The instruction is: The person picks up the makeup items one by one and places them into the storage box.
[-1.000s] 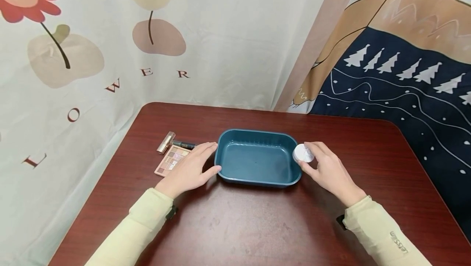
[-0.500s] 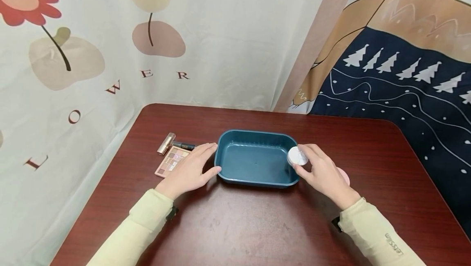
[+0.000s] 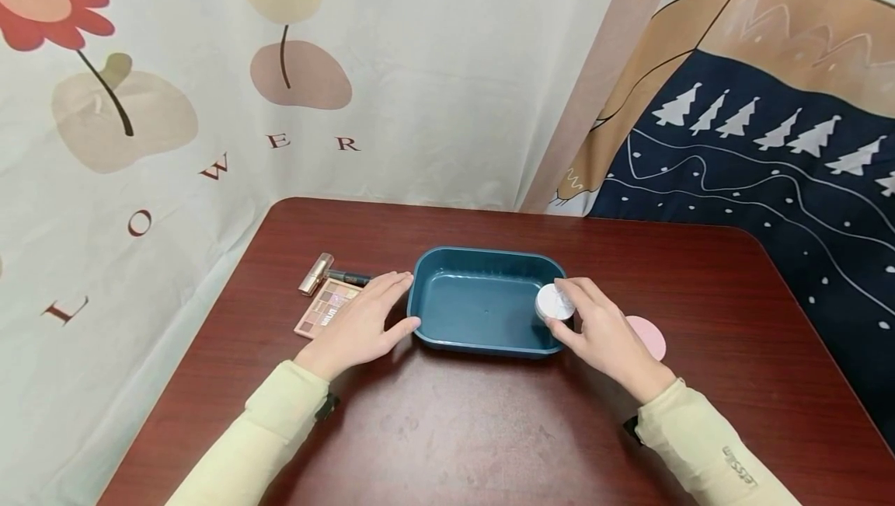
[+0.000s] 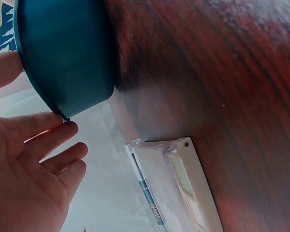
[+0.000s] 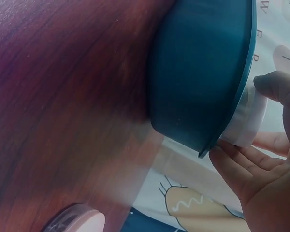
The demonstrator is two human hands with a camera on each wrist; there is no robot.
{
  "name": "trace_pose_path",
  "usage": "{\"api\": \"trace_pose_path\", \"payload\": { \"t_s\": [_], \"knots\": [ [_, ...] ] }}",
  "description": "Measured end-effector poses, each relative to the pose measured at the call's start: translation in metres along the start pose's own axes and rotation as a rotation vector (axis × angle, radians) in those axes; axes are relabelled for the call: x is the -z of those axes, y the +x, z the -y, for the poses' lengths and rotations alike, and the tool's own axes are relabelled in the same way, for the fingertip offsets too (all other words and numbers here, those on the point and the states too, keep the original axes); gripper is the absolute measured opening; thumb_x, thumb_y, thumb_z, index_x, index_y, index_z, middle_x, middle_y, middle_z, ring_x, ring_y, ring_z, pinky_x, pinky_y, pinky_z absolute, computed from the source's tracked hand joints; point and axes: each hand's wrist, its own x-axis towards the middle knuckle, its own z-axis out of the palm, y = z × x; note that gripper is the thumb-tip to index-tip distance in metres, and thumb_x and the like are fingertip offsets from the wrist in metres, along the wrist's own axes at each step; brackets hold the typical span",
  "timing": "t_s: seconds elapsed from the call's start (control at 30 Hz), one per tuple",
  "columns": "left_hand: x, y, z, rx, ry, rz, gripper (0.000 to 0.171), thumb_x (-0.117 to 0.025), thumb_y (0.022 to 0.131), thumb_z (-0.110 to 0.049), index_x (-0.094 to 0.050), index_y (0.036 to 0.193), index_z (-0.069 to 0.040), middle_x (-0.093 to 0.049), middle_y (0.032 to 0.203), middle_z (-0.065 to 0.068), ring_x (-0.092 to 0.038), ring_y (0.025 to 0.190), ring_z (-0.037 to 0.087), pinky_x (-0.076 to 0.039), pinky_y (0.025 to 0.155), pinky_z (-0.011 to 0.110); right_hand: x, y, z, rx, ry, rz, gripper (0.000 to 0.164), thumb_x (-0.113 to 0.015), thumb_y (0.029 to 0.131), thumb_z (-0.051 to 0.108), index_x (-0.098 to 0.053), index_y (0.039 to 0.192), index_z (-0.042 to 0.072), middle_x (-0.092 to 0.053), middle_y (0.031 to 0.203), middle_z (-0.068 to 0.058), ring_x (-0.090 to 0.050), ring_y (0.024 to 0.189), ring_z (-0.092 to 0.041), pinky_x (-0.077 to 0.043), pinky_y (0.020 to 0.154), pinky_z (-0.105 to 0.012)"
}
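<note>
A person wearing pale green sleeves is working at a dark red wood-grain counter [image 3: 454, 428]. Between the two hands, a rectangular teal plastic basin [image 3: 482, 304] is sitting with its hollow side up.

The left hand [image 3: 358, 331] is touching the basin's left end, its fingers extended and spread rather than wrapped, with thumb and fingertips meeting the rim; it is probably steadying the basin. The right hand [image 3: 610, 339] is pinching a round, white-lidded cosmetic jar [image 3: 553, 302] between thumb and fingers, lid facing up. The jar is showing just within the basin's right end, and the right wrist view is showing part of it above the rim. Whether it is touching the basin floor is hard to tell. The pinch by the sides is likely keeping the jar level.

Just outside the right hand, a round pink-topped container [image 3: 649, 337] is lying on the counter. Beyond the left hand's outer side, an eyeshadow palette [image 3: 323, 309] is lying partly hidden behind that hand, with a gold lipstick tube [image 3: 317, 273] and a dark cosmetic pencil [image 3: 349, 277] resting beside it, seemingly grouped out of the basin's way.
</note>
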Motion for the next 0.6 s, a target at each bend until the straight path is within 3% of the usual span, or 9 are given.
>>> {"api": "trace_pose_path", "payload": {
  "t_s": [0.6],
  "knots": [
    [-0.0002, 0.0006, -0.0001, -0.002, -0.001, -0.003, 0.072, -0.067, 0.099, -0.041, -0.046, 0.153, 0.002, -0.047, 0.156, 0.02, -0.038, 0.148, 0.041, -0.033, 0.12, 0.054, 0.0003, 0.0038, 0.0058, -0.01, 0.009, 0.093, 0.062, -0.079, 0.086, 0.016, -0.056, 0.141, -0.005, -0.059, 0.127, -0.017, -0.063, 0.101, -0.026, -0.062, 0.083, -0.044]
  ]
}}
